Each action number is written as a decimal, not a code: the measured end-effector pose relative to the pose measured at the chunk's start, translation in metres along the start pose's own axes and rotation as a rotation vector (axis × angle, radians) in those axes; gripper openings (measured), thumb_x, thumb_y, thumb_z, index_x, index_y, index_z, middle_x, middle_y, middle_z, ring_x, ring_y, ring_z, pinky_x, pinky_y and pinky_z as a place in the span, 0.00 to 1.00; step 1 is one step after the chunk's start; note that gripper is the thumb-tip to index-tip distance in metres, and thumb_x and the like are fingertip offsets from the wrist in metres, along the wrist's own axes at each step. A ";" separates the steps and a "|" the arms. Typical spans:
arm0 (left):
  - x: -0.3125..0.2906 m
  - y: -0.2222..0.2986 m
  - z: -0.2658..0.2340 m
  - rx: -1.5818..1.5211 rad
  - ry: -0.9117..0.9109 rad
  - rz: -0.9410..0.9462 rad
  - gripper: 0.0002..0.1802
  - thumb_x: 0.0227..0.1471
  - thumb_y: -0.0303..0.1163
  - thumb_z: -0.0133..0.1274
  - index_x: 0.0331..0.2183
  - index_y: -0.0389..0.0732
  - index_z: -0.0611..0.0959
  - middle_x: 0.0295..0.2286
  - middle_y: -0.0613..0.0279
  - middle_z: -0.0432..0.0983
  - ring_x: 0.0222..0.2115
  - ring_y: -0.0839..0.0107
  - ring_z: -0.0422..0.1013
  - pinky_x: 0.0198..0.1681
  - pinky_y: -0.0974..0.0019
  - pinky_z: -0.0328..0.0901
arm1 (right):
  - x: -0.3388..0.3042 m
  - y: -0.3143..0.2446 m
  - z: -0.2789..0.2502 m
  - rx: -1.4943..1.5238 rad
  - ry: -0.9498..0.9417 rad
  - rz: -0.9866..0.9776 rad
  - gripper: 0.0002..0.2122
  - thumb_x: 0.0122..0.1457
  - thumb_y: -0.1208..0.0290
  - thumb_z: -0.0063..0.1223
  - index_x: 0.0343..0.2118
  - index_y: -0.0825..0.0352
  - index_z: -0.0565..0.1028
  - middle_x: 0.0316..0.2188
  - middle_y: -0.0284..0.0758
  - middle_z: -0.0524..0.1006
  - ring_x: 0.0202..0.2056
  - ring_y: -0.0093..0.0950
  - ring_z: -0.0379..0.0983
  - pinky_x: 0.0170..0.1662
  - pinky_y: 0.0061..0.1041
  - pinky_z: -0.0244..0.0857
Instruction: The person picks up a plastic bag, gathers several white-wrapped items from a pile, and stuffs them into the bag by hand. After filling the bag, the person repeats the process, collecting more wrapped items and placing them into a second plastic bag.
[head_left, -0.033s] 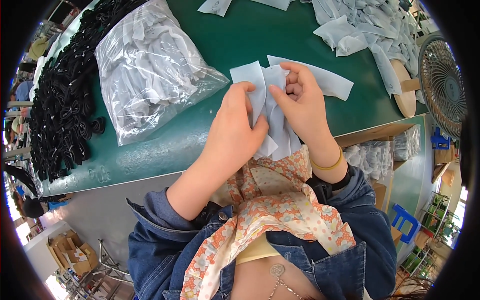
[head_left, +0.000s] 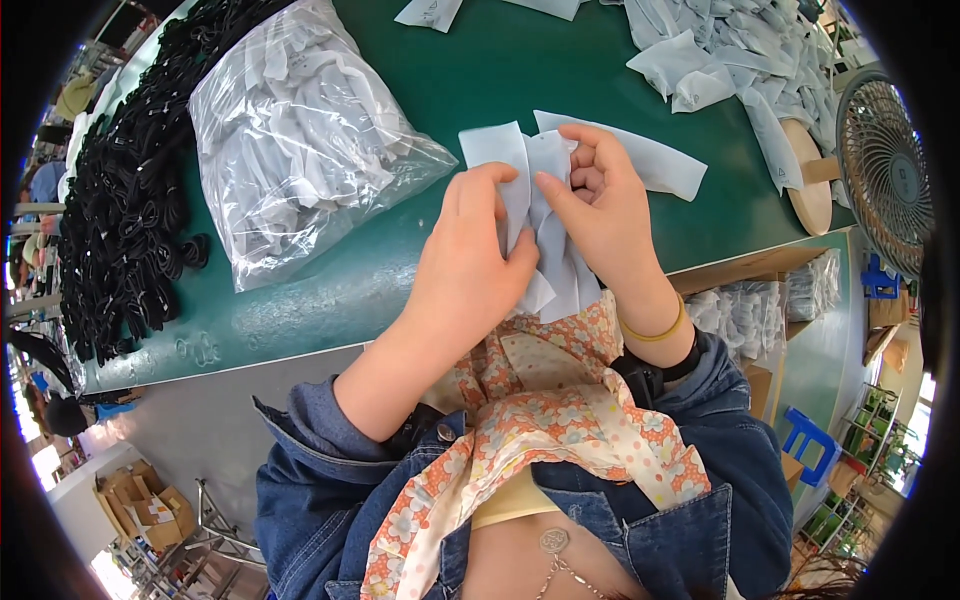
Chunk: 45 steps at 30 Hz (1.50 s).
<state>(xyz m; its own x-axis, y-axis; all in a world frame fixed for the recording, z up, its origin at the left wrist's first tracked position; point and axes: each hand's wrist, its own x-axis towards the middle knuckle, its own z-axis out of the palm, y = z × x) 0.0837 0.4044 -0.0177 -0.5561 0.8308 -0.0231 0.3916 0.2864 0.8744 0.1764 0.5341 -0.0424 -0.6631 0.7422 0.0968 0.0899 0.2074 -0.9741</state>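
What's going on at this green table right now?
A person in a denim jacket is handling a bunch of pale fabric strips over the edge of a green table. The left hand grips the bunch while the right hand pinches at its upper part. A clear bag of similar pieces lies to the left, a black heap beyond it, and loose pale pieces sit at the far right.

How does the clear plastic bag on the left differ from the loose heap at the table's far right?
The clear plastic bag of pale grey strips is sealed in a bundle, untouched, beside the black pile. The loose heap of pale grey pieces lies spread out and unbagged near the fan. Both rest on the green table and hold similar pale material.
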 end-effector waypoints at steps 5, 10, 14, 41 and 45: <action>-0.004 0.001 0.006 0.112 0.027 0.276 0.20 0.43 0.29 0.58 0.41 0.41 0.74 0.32 0.53 0.64 0.29 0.55 0.68 0.31 0.56 0.66 | 0.001 0.002 0.000 0.036 0.005 -0.006 0.20 0.52 0.83 0.56 0.48 0.70 0.67 0.29 0.28 0.67 0.28 0.15 0.66 0.30 0.14 0.62; -0.002 -0.011 0.015 0.289 0.018 0.513 0.16 0.41 0.32 0.59 0.36 0.43 0.78 0.33 0.54 0.63 0.28 0.59 0.68 0.30 0.60 0.66 | 0.001 0.000 -0.003 0.157 -0.050 0.063 0.17 0.55 0.79 0.55 0.48 0.69 0.68 0.29 0.29 0.71 0.29 0.13 0.66 0.28 0.13 0.61; -0.004 -0.015 0.012 0.339 0.060 0.536 0.15 0.40 0.34 0.59 0.35 0.43 0.79 0.33 0.55 0.63 0.28 0.60 0.68 0.29 0.62 0.66 | -0.002 -0.031 -0.032 -0.357 -0.006 0.116 0.15 0.58 0.73 0.53 0.48 0.67 0.68 0.27 0.33 0.74 0.29 0.18 0.70 0.27 0.18 0.61; 0.009 -0.010 0.010 0.608 0.115 0.513 0.26 0.37 0.39 0.55 0.45 0.58 0.80 0.40 0.58 0.66 0.28 0.62 0.65 0.31 0.61 0.61 | 0.047 0.001 -0.093 -0.407 -0.152 0.176 0.14 0.58 0.70 0.49 0.43 0.72 0.75 0.31 0.39 0.77 0.31 0.24 0.73 0.33 0.22 0.67; 0.009 -0.007 0.013 0.588 0.115 0.536 0.26 0.37 0.39 0.55 0.45 0.58 0.80 0.40 0.59 0.66 0.28 0.62 0.65 0.31 0.61 0.61 | 0.096 0.056 -0.166 -1.012 0.396 -0.058 0.15 0.60 0.66 0.46 0.44 0.72 0.75 0.35 0.42 0.76 0.37 0.29 0.71 0.42 0.26 0.64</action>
<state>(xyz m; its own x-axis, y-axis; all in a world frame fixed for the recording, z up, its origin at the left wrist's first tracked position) 0.0853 0.4156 -0.0305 -0.2425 0.8815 0.4051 0.9308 0.0937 0.3532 0.2416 0.7225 -0.0533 -0.4159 0.8295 0.3728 0.7568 0.5430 -0.3639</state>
